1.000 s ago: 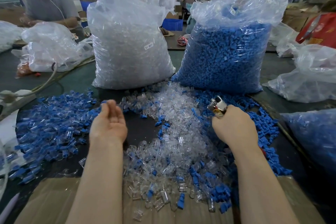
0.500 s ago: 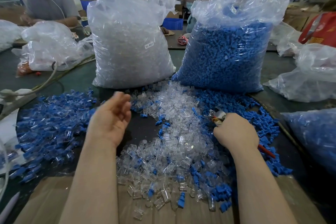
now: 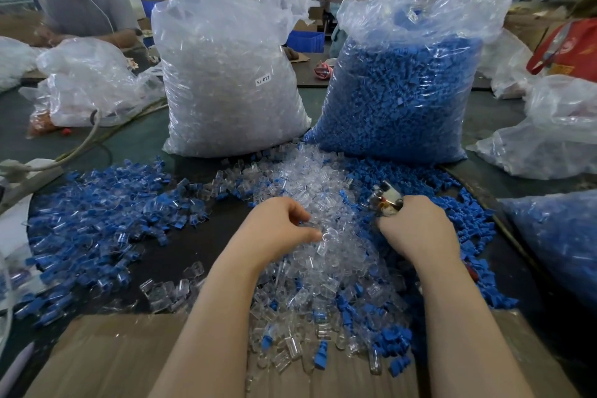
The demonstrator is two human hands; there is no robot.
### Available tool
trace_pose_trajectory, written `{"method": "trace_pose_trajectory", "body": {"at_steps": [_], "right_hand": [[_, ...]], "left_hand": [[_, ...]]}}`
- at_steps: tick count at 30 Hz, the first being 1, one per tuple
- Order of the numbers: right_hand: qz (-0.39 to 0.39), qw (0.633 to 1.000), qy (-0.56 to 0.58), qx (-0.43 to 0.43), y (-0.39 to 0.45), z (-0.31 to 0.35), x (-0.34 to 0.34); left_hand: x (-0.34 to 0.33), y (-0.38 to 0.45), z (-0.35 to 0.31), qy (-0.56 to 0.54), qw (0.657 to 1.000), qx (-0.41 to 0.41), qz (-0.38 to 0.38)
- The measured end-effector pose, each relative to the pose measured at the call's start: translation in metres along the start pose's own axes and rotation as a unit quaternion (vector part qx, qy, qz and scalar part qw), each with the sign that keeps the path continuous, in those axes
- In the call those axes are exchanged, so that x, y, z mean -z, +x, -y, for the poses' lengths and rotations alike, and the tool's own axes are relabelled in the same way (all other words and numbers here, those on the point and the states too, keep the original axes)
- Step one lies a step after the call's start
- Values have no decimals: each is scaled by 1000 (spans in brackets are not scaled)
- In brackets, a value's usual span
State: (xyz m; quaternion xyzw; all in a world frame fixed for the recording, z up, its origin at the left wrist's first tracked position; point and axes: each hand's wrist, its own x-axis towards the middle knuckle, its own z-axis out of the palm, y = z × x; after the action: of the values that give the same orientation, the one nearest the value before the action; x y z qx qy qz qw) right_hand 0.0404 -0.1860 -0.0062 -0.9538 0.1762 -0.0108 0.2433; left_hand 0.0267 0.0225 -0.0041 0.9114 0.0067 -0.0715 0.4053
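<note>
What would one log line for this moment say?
left hand: fingertips in clear pieces, grip unclear | right hand: grips small tool | behind: bag of clear parts, bag of blue parts

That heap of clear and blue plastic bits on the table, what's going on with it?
A person is working through the loose heap by hand. The left hand seems to pinch a clear piece from the heap's middle, while the right hand grips a small metal-tipped tool. Behind stand a bag of clear pieces and a bag of blue pieces.
</note>
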Motion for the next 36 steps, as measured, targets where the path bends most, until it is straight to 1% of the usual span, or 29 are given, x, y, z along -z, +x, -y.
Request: {"method": "trace_pose_trajectory", "body": {"at_steps": [2,4,10,12,15,17,21,23,26,28,31,36], "right_hand": [[35,999,-10,6,-1,3,0],[38,999,-35,10,-1,5,-2],[-6,999,-50,-10,-3,3,-8],[-16,998,-54,-12,-3,2,-9],[-23,998,-54,-12,-2,2,-9],[-40,998,-55,-6,-2,2,-10],[-86,995,-39,10,-2,1,-8],[-79,997,-8,17,-1,1,-5],[-33,999,22,29,-1,2,-2],[-22,999,-8,41,-3,4,-4],[-28,996,-52,59,-4,5,-8],[-33,992,-80,89,-4,5,-12]], "left_hand": [[0,2,-1,21,1000,-6,4],[0,3,-1,36,999,-13,0],[-6,3,-1,78,995,-18,-60],[-6,4,0,71,996,-13,-55],[-2,4,3,11,1000,-1,-11],[-1,3,3,3,1000,0,5],[-7,3,1,52,998,-5,-40],[-7,3,1,52,997,-3,-51],[-6,2,2,39,997,-3,-61],[-5,1,2,37,997,-4,-68],[-5,1,3,22,997,-9,-68],[-5,0,4,-18,997,-15,-72]]}}
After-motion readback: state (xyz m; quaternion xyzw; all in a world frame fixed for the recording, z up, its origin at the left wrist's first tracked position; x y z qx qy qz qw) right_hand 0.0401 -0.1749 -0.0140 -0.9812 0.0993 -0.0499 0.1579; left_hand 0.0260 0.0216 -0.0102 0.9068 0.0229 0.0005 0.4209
